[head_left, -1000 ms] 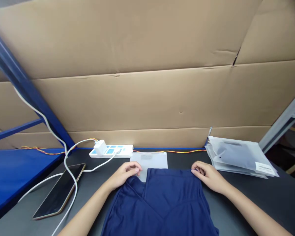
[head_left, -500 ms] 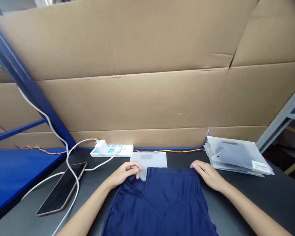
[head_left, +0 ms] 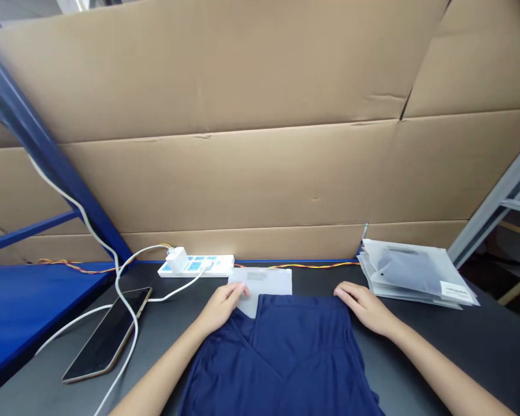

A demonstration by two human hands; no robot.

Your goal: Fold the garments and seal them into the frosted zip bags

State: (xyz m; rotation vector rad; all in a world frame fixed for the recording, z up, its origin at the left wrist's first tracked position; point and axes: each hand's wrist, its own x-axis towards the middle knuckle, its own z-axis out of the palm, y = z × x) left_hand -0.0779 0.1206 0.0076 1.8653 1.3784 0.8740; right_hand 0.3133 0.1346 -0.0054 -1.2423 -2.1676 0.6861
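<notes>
A navy blue garment (head_left: 303, 352) lies spread on the dark table, with a straight upper edge and diagonal seams crossing its front. At its upper left edge, my left hand (head_left: 223, 306) is closed on the fabric, fingers curled under and thumb on top. My right hand (head_left: 364, 306) pinches the upper right corner of the same garment. Partly covered by the fabric, a frosted plastic bag (head_left: 264, 281) lies flat just behind it. The lower part of the garment runs out of view.
A stack of frosted bags (head_left: 416, 274) with dark contents lies at the back right. On the left rest a phone (head_left: 108, 338) and a white cable (head_left: 127, 315). A power strip (head_left: 219, 264) stands against the cardboard wall (head_left: 260, 179). A blue metal post (head_left: 65, 162) rises at left.
My left hand has turned over slightly, its fingers tucking down at the garment's upper left edge. The right hand keeps its hold on the corner. The view has shifted a little.
</notes>
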